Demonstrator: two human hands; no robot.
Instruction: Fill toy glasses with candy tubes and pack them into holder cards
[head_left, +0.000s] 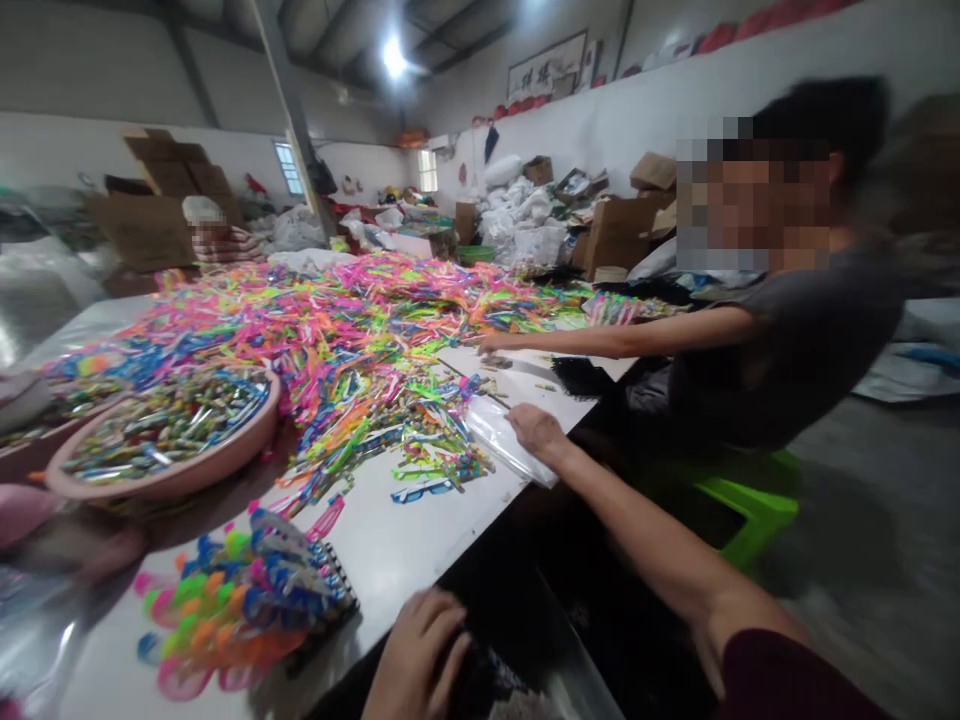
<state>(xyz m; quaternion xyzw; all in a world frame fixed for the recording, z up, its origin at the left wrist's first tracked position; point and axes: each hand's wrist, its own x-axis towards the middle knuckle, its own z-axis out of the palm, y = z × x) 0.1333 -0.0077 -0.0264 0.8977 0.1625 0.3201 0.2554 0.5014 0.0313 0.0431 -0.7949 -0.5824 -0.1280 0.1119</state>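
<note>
My right hand point(538, 437) reaches forward over the table edge, its fingers closed at the edge of a clear plastic bag point(499, 435) lying flat. My left hand point(421, 650) is low in front of me by the near table edge, its fingers loosely bent and apart, with nothing visible in them. Left of it stands a bundle of colourful plastic glasses point(240, 590) with a black-and-white strip at its side. A blue glasses frame point(422, 491) lies on the white table point(390, 560) near a large spread of bright plastic pieces point(360, 320).
At the left, a pink basin point(247, 450) holds many small shiny pieces. To the right, a co-worker point(795, 330) stretches an arm over the table, near a green stool point(757, 505). A black bundle point(581, 377) lies at the table's right edge. Cardboard boxes point(619, 235) stand behind.
</note>
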